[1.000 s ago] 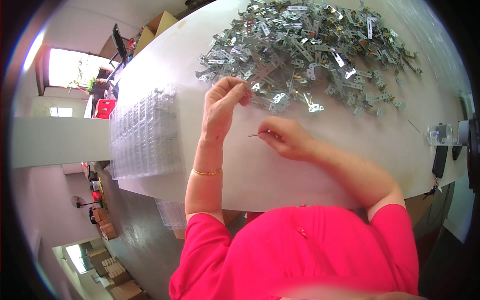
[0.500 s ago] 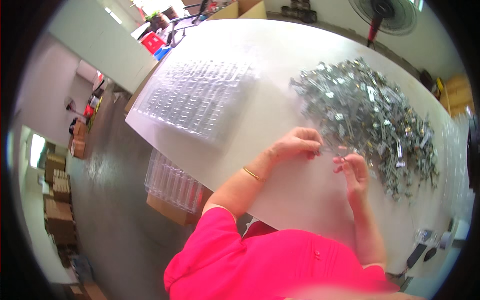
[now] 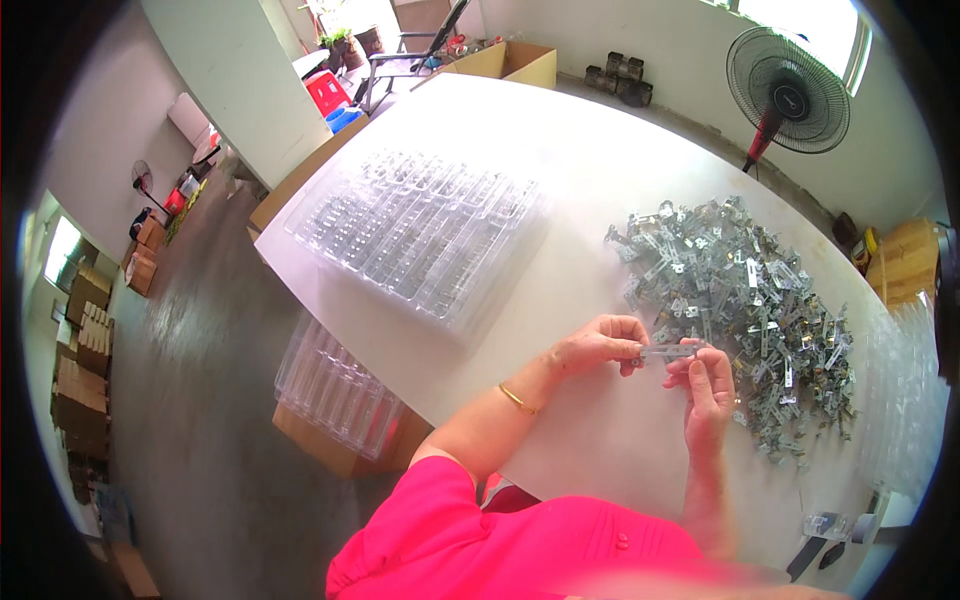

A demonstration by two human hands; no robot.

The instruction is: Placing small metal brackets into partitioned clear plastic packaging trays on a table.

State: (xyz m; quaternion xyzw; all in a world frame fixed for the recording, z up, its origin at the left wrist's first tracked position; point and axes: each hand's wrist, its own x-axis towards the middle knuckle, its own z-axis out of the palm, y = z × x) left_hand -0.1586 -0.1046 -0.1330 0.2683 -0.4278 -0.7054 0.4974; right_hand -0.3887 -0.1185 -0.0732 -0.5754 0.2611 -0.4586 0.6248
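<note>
Between my two hands, just above the white table, is a slim grey metal bracket held level. My left hand pinches its left end between thumb and fingertips. At the other end, my right hand grips it, its fingers curled. Right beyond and beside my hands lies a wide pile of similar metal brackets, some with small brass-coloured parts. To the left on the table sits a stack of clear plastic trays, whose compartments hold rows of metal pieces.
More clear trays rest on a cardboard box left of the table. Clear plastic trays stand at the right edge. Black-handled tools lie at the near right. A fan stands beyond the table.
The view has tilted, so the table and pile appear lower. The bracket, blurred before, now shows clearly and level between my hands, which have stayed close together.
</note>
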